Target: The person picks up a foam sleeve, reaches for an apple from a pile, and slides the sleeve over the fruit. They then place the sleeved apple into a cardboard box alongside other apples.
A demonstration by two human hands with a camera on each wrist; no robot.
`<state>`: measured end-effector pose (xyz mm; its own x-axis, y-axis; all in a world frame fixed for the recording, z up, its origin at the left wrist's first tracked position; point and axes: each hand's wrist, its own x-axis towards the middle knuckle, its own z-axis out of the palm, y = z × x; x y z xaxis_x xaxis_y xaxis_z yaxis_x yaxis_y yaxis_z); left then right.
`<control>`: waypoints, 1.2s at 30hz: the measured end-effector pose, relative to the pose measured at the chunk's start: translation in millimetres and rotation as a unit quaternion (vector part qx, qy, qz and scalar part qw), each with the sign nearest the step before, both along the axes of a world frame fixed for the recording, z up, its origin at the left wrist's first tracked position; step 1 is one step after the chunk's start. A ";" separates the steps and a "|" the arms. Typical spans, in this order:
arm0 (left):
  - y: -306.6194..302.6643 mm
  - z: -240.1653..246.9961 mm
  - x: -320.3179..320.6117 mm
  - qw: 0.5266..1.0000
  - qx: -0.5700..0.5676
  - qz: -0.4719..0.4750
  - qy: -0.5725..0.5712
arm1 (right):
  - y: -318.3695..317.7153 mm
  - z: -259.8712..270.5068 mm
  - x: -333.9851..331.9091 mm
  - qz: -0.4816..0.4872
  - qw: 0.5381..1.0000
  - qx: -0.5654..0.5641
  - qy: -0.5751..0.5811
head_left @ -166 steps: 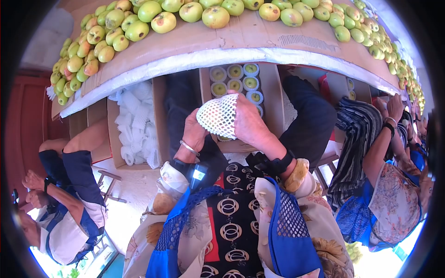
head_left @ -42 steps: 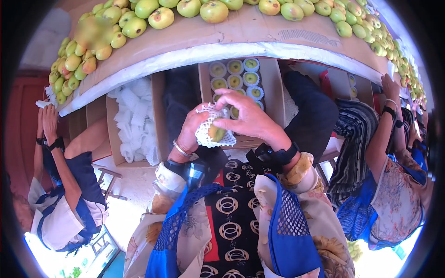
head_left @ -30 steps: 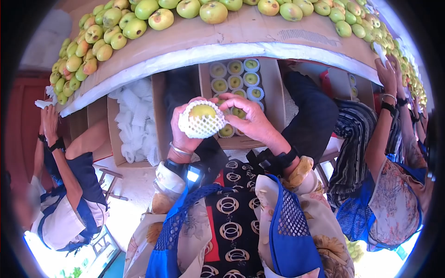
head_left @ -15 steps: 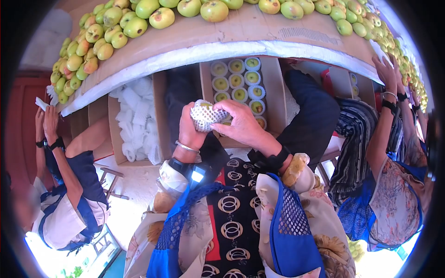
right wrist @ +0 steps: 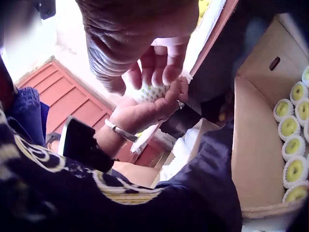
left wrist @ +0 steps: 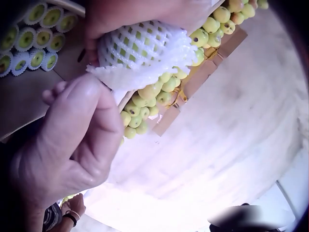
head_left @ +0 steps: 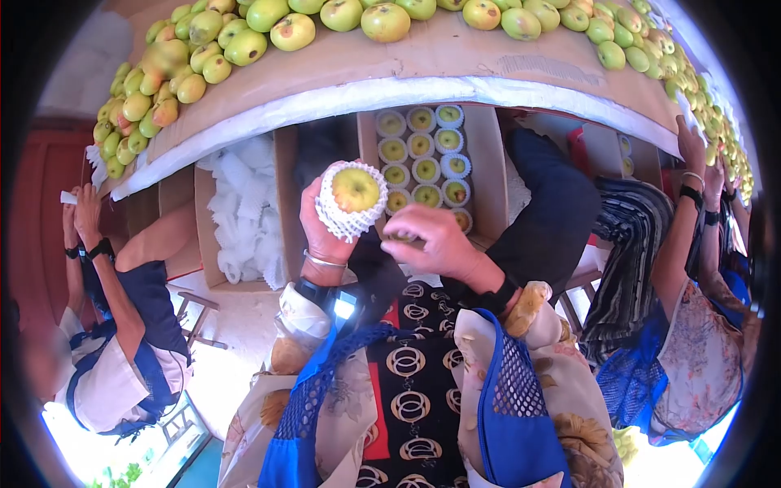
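A green apple (head_left: 355, 190) sits in a white foam net sleeve (head_left: 348, 223), its top showing through the open end. My left hand (head_left: 320, 228) grips the sleeved apple from the left side and holds it above my lap. Close on the right is my right hand (head_left: 446, 242), its fingers loosely curled, a small gap from the sleeve in the head view. In the left wrist view, the thumb of that hand (left wrist: 72, 130) points up near the sleeve's frilled edge (left wrist: 125, 77). The right wrist view has its fingers (right wrist: 157, 67) hanging over the netted apple.
A cardboard box (head_left: 486, 179) ahead holds rows of netted apples (head_left: 425, 169). Left of it, another box (head_left: 286, 187) contains loose white foam nets (head_left: 244, 207). Loose apples (head_left: 386, 23) lie on the cardboard-covered table (head_left: 455, 55). People sit on either side.
The apple was turned in the net over the last seconds; its top now faces the head camera. My right hand has drawn away from the sleeve, right and down, while my left hand keeps its grip.
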<state>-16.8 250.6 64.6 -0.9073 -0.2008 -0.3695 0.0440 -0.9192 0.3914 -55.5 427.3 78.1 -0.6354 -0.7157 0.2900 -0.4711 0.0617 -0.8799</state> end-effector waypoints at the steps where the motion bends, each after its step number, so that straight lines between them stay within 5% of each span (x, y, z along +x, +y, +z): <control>1: -0.6 -4.1 0.7 1.000 -0.024 -0.003 0.016 | 5.4 4.5 -1.5 -0.042 0.994 0.041 -0.087; 4: 5.5 -7.5 1.0 0.995 -0.083 -0.004 0.059 | 2.8 3.3 -10.2 -0.170 0.976 -0.078 -0.114; 9: 21.7 6.8 -3.1 0.987 -0.152 0.010 0.043 | -25.8 6.3 -1.3 -0.139 0.990 0.004 -0.027; 12: 27.2 0.9 -0.4 0.983 -0.180 0.043 0.005 | -32.1 0.7 2.3 -0.121 0.980 -0.013 -0.157; 19: 27.3 -4.9 2.3 0.993 -0.114 0.011 0.041 | -30.3 -9.4 4.6 -0.142 0.988 -0.021 -0.048; 25: 21.7 5.1 -2.1 0.990 -0.107 -0.082 0.028 | -22.6 -7.4 -3.9 -0.154 0.968 -0.094 -0.175; 27: 14.0 10.6 -1.5 0.993 -0.021 -0.117 0.022 | -15.8 -2.6 -10.5 -0.152 0.981 -0.056 -0.107; 30: 6.3 22.8 -0.5 0.980 -0.055 -0.153 -0.111 | -4.7 2.0 -15.9 -0.120 0.992 -0.009 -0.032; 36: 28.1 -4.9 -3.2 0.987 -0.027 -0.143 -0.063 | -11.8 -12.4 -12.2 -0.069 0.998 0.003 0.013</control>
